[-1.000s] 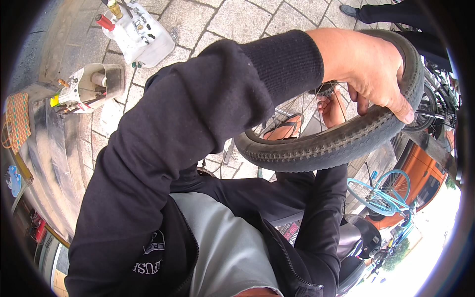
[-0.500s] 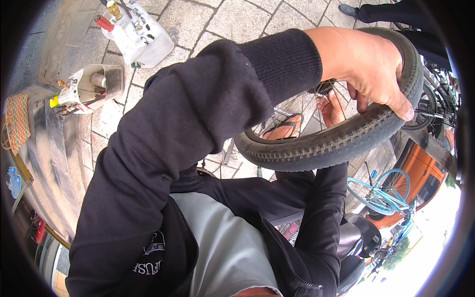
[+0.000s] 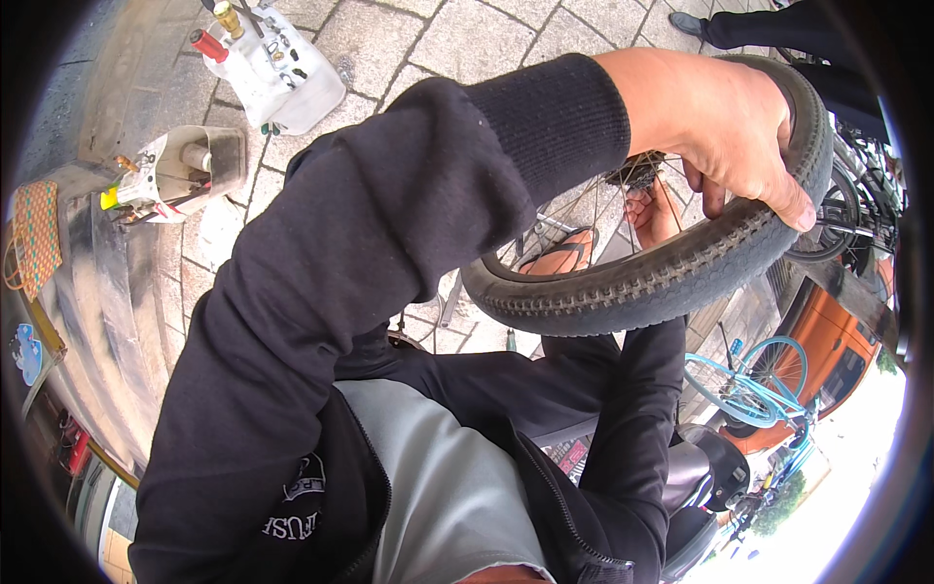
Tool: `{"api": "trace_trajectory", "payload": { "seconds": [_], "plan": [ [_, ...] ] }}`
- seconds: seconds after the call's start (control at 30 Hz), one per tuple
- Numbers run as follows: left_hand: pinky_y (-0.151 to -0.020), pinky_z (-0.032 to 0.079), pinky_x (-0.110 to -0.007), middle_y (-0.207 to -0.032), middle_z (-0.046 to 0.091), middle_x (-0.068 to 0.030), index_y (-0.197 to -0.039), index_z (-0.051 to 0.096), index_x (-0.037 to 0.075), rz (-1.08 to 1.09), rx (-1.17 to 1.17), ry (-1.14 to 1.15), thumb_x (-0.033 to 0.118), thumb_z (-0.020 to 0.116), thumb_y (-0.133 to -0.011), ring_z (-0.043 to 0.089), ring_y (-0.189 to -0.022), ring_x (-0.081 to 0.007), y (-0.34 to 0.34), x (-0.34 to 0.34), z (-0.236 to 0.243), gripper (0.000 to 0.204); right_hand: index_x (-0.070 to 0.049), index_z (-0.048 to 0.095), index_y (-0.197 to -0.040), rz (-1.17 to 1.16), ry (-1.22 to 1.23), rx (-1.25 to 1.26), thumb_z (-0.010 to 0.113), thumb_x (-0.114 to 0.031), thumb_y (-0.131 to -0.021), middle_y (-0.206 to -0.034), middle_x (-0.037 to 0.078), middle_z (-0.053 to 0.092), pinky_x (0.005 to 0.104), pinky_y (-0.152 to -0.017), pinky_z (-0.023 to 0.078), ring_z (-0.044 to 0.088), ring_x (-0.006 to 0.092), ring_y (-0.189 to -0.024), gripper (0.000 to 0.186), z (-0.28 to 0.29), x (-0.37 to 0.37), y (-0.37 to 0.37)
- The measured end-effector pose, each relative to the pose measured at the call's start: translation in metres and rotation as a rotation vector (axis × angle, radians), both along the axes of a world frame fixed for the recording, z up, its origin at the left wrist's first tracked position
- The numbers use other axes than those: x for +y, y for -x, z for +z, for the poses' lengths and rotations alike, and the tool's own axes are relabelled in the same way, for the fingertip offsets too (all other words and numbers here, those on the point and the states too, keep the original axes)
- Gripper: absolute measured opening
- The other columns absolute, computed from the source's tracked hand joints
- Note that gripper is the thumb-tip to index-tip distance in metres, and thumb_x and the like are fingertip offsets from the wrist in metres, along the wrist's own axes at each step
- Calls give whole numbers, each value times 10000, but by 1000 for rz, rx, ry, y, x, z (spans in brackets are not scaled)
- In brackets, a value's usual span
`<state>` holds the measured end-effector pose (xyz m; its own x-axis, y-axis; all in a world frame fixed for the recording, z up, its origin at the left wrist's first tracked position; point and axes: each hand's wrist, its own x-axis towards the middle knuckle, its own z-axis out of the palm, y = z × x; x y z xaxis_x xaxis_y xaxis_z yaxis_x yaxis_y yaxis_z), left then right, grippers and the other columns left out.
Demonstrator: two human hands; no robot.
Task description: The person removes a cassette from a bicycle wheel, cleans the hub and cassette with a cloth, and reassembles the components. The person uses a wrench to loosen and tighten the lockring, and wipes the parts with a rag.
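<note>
My left hand [image 3: 744, 151], at the end of a black sleeve that crosses the view, grips a bicycle wheel's knobby tyre [image 3: 623, 292], thumb over the tread and fingers curled inside the rim. My right hand [image 3: 652, 209] is seen through the spokes, its fingers curled just beneath the dark sprocket hub [image 3: 637, 173]; what they hold there is hidden. The wheel is tilted above my dark-trousered legs, with a sandaled foot [image 3: 555, 258] showing through it. My left forearm hides part of the wheel.
Two translucent tool containers [image 3: 287, 83] [image 3: 209, 161] stand on the paving at upper left, beside a step and a woven bag [image 3: 34, 238]. A person's dark-clad leg [image 3: 769, 29] is at upper right. Parked bicycles [image 3: 749, 389] and an orange car [image 3: 827, 331] are at right.
The fingers of my right hand have shifted slightly at the hub. My left hand and wrist have risen very slightly; the wheel has barely moved.
</note>
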<state>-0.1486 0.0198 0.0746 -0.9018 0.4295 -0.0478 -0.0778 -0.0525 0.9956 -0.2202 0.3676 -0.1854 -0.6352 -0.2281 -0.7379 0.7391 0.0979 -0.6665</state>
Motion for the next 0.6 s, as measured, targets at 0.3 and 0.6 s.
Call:
{"api": "trace_trajectory", "payload": {
  "seconds": [0.3, 0.6],
  "plan": [
    [-758, 616, -357, -1028, 793, -120, -1118, 770, -29, -7, 12, -16, 471, 814, -924, 790, -814, -233, 2, 3, -2, 538, -119, 462, -1356, 137, 0, 43, 458, -505, -1122, -806, 53, 693, 309, -601, 602, 710, 201, -697, 452, -3, 4, 6],
    [-666, 547, -278, -942, 739, -95, -1253, 622, -100, 45, 58, -199, 436, 806, -965, 690, -744, -131, -1, -21, 4, 636, -83, 662, -1179, -113, 107, 38, 522, -508, -1108, -892, 90, 750, 358, -669, 598, 727, 214, -745, 453, 5, -10, -14]
  ]
}}
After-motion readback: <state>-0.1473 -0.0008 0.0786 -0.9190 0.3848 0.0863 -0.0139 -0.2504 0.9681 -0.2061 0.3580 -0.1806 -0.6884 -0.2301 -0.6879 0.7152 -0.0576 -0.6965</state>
